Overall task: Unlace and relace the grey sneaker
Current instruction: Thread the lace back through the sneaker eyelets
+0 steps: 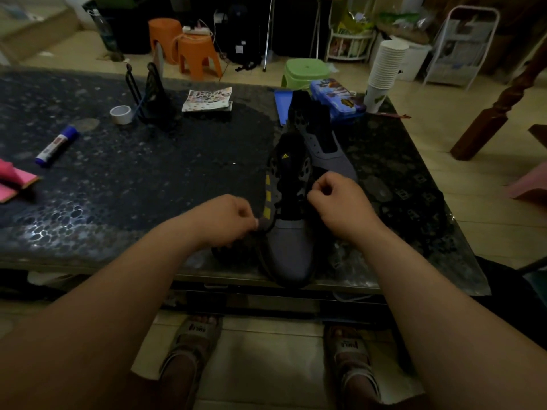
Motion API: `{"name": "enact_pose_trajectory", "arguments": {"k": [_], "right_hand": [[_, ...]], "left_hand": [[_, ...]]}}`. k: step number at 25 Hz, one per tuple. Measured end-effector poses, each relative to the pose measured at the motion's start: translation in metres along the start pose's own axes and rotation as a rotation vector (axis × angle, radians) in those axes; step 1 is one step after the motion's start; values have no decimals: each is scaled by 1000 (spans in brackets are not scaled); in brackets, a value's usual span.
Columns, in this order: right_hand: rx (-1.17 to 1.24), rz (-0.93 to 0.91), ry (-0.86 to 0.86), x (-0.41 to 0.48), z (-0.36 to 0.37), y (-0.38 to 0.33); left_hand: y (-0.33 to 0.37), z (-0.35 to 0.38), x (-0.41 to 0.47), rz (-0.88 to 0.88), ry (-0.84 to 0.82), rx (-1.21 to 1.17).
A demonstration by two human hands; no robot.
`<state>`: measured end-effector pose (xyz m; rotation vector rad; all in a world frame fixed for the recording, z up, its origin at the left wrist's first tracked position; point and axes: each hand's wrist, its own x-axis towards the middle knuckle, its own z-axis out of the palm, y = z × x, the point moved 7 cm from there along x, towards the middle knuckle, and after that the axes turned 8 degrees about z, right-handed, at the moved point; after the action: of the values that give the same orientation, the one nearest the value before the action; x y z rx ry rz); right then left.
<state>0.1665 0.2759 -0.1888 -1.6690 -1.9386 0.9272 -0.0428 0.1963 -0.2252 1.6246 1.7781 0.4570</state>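
Fingers [248, 216] of left hand [228, 220] curled, pinching at flank of sneaker [288, 250]; right hand [340, 202] likewise at eyelets [301, 174]; thing pinched too dark to tell. Forearms [165, 261] extended over bench [118, 179] edge.

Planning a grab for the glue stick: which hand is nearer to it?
Left. The left hand sits at the grey sneaker's left edge, the glue stick further left and back; the right hand is beyond the sneaker, at its right eyelets.
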Motion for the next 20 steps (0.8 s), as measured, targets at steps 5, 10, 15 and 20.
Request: {"name": "enact_pose_trajectory", "arguments": {"k": [5, 10, 15, 20], "right_hand": [[210, -257, 26, -21, -33, -48], [348, -241, -137, -27, -33, -54], [412, -111, -103, -12, -46, -34], [426, -63, 30, -1, -51, -24]], "left_hand": [[82, -25, 1, 559, 368, 78], [91, -32, 9, 433, 232, -317], [57, -67, -4, 364, 283, -586], [43, -77, -9, 351, 256, -755]]}}
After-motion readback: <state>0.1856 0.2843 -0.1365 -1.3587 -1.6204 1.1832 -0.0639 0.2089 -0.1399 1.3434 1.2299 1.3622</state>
